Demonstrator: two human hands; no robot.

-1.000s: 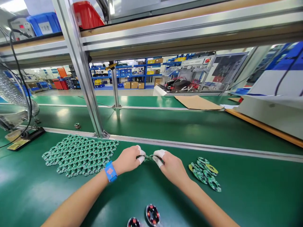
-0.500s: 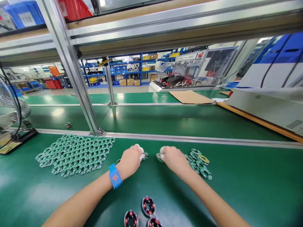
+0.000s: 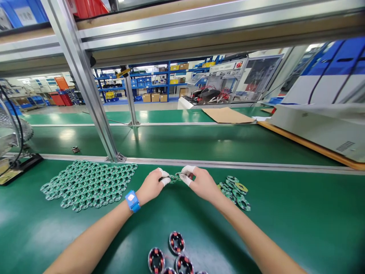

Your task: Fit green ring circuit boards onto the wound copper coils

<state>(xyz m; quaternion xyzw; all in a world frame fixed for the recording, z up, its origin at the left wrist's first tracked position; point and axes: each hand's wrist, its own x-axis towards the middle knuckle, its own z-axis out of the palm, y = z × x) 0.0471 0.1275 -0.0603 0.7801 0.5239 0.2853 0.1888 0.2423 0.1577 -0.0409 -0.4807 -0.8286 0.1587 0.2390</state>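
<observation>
My left hand (image 3: 152, 185) and my right hand (image 3: 201, 182) meet over the green mat, both with white finger cots. Between their fingertips they pinch a small strip of green ring-shaped circuit boards (image 3: 174, 177). A blue wrist strap (image 3: 132, 201) sits on my left wrist. A large panel of joined green ring boards (image 3: 85, 184) lies to the left. A small pile of separated ring boards (image 3: 235, 190) lies just right of my right hand.
Several dark coil discs with red windings (image 3: 171, 255) lie near the front edge. An aluminium post (image 3: 85, 91) rises from a rail behind the mat. A fan on a stand (image 3: 11, 140) stands far left; a grey machine (image 3: 316, 125) sits far right.
Half a second ago my hands were apart, the right one by the loose pile. They have come back together, gripping a strip of boards between them.
</observation>
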